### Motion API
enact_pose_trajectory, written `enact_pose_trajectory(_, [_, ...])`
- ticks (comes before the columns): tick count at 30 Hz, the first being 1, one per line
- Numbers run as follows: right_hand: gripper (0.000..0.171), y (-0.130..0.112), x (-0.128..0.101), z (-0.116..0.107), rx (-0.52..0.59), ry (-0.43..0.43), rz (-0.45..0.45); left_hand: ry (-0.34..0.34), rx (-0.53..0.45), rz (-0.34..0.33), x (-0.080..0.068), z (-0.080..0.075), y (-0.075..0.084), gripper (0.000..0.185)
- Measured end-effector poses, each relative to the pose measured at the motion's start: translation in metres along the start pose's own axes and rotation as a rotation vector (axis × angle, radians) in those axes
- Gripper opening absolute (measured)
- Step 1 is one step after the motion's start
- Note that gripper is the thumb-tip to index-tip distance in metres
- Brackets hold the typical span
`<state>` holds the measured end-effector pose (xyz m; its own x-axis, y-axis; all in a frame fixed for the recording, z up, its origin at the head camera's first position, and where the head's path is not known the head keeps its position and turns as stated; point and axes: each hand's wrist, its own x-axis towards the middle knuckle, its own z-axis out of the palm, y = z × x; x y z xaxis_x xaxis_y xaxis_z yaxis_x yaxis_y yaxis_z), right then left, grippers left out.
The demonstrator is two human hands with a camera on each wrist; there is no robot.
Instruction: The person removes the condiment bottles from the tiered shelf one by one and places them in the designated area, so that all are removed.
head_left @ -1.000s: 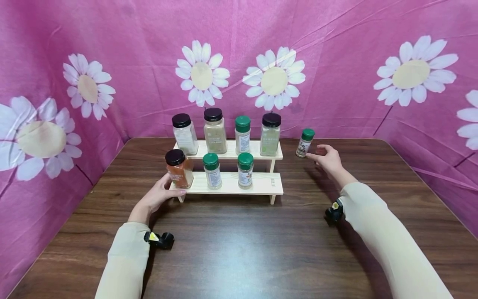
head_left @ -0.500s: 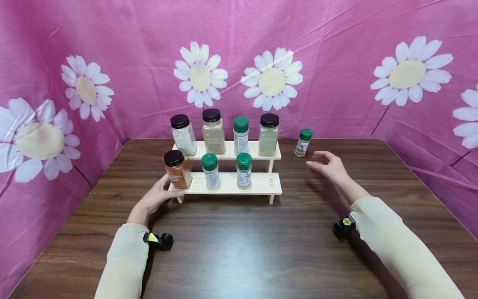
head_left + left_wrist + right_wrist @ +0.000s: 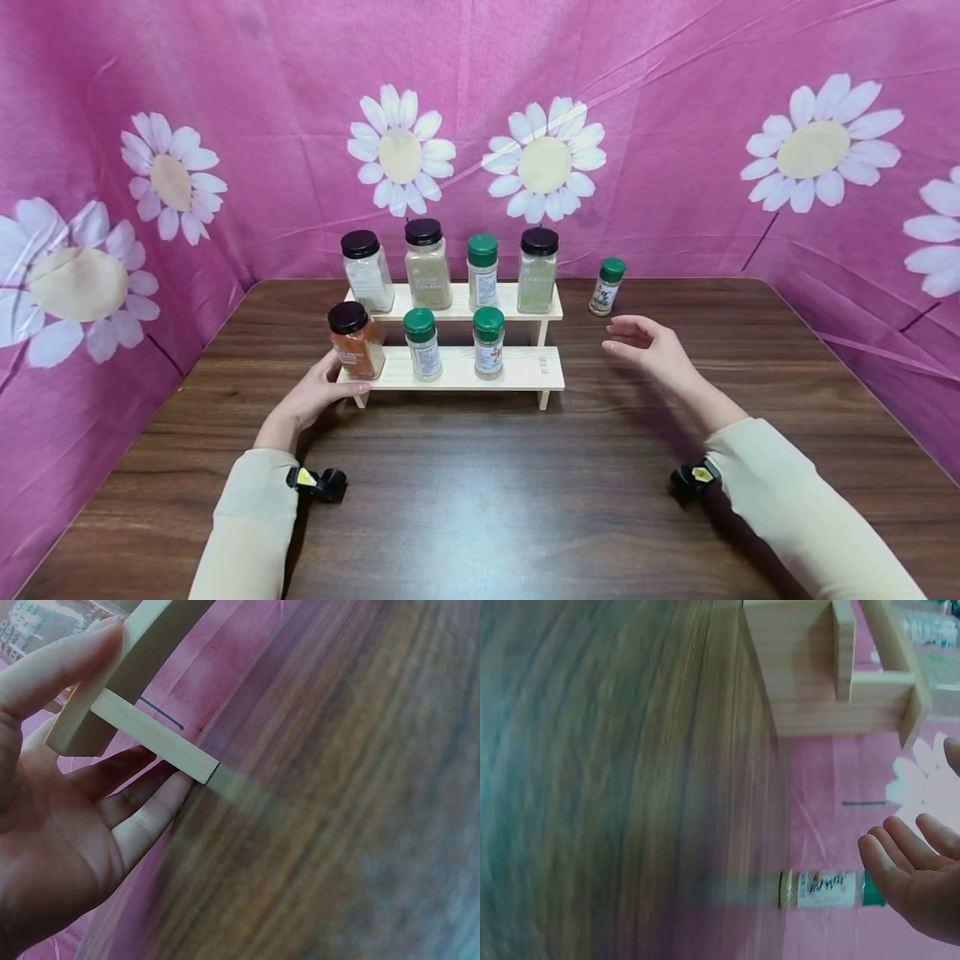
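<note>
A two-tier wooden spice rack [image 3: 525, 372] stands on the table. At the left end of its lower shelf, my left hand [image 3: 309, 392] holds the board, thumb on the front edge and fingers round the side, as the left wrist view also shows. Right beside that hand sits a black-capped jar of orange-red spice [image 3: 360, 350]. My right hand [image 3: 654, 350] hovers right of the rack, its fingers loosely bent and holding nothing. Just behind it, a small green-capped spice jar [image 3: 605, 292] stands upright on the table, apart from the fingers.
Two green-capped jars, one of them a spice jar [image 3: 489, 346], share the lower shelf. Along the upper shelf stand three black-capped jars, including a pale green one [image 3: 537, 275], and a green-capped jar [image 3: 483, 271]. Behind the brown table [image 3: 465, 500] hangs a pink flowered cloth [image 3: 300, 125].
My right hand has drawn back from the small green-capped spice jar, toward me, leaving a gap. The jar stays standing. My left hand keeps its place on the rack.
</note>
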<state>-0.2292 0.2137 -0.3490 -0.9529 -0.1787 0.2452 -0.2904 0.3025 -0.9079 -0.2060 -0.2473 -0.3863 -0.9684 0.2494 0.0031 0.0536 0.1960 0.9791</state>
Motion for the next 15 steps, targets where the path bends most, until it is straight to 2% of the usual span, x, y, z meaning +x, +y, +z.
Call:
enact_pose_trajectory(7, [0.039,-0.017,-0.008,0.014,-0.015,-0.034,-0.041,-0.001,0.003,0.004,-0.001,0.000,0.001,0.074])
enact_pose_trajectory(15, [0.036,-0.028,-0.011,0.031,0.048,-0.071,-0.064,0.000,-0.004,-0.001,-0.001,0.000,0.001,0.074])
